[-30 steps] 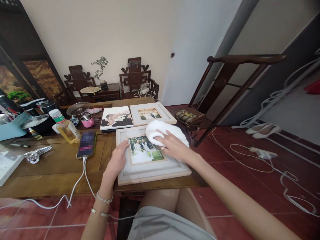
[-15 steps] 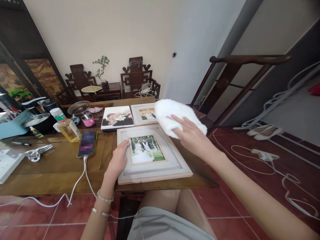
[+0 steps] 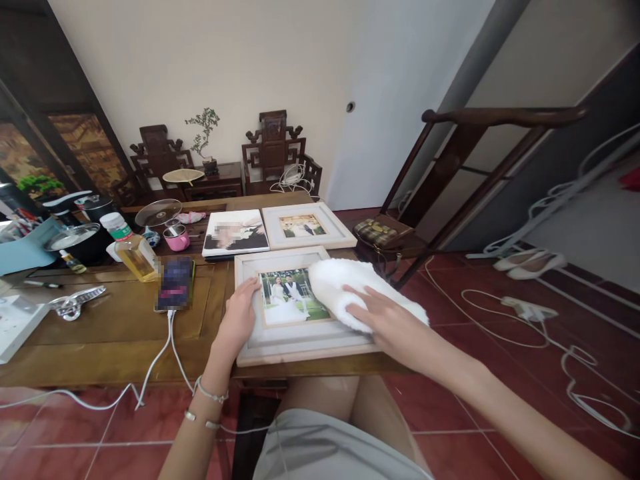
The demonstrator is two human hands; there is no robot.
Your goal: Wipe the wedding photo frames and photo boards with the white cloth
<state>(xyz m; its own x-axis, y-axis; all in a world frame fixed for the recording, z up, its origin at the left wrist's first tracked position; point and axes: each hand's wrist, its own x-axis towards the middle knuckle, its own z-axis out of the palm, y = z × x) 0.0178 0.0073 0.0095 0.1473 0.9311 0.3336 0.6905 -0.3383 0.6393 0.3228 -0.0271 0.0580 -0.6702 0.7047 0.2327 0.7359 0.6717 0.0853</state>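
Observation:
A picture frame (image 3: 305, 349) with a pale wood rim and a wide light mat lies flat at the table's front edge. Inside it is a photo (image 3: 280, 300) of a couple outdoors. My left hand (image 3: 241, 312) grips the frame's left side, fingertips over the rim near the photo. A fluffy white cloth (image 3: 345, 277) is bunched under my right hand (image 3: 383, 317), its fingers pressed into the pile. The cloth lies over the frame's right side and hides the photo's right part.
Behind lie a second framed photo (image 3: 340, 233) and a black-and-white print (image 3: 235, 233). Leftward are a charging phone (image 3: 175, 285), an oil bottle (image 3: 135, 253), a pink cup (image 3: 177, 239) and a metal clip (image 3: 75, 303). A wooden chair (image 3: 460, 153) stands right.
My right hand has brought the cloth down and toward me, from the frame's upper right corner to its right side. The second framed photo is now uncovered. My left hand stays put.

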